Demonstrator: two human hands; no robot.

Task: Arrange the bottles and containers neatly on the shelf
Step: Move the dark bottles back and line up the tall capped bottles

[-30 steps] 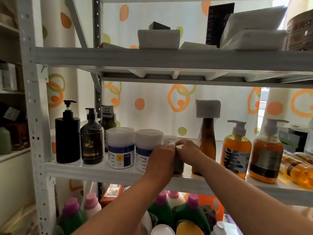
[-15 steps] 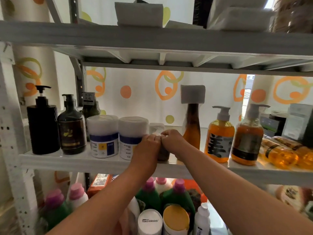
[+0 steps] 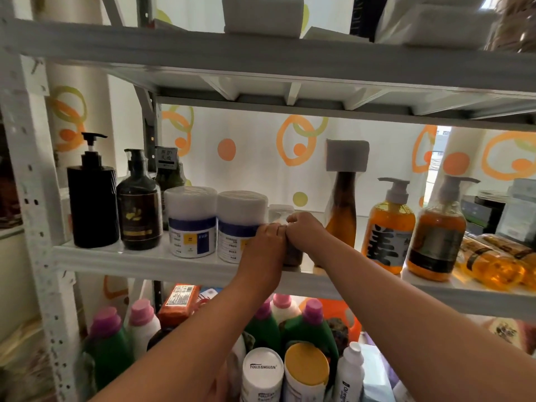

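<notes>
Unmoved since earlier, left hand (image 3: pixel 268 239) and right hand (image 3: pixel 304 232) pinch the small dark white-capped bottle (image 3: pixel 293 255) near the grey metal shelf (image 3: pixel 139 259) front edge; next, seating it upright.

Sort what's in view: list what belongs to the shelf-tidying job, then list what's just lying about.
Job in hand:
- small bottle held by left hand and right hand
- two white tubs
- black pump bottle
- orange pump bottles
- middle shelf

Lying about:
- white boxes on the shelf above
- green bottles below
</notes>
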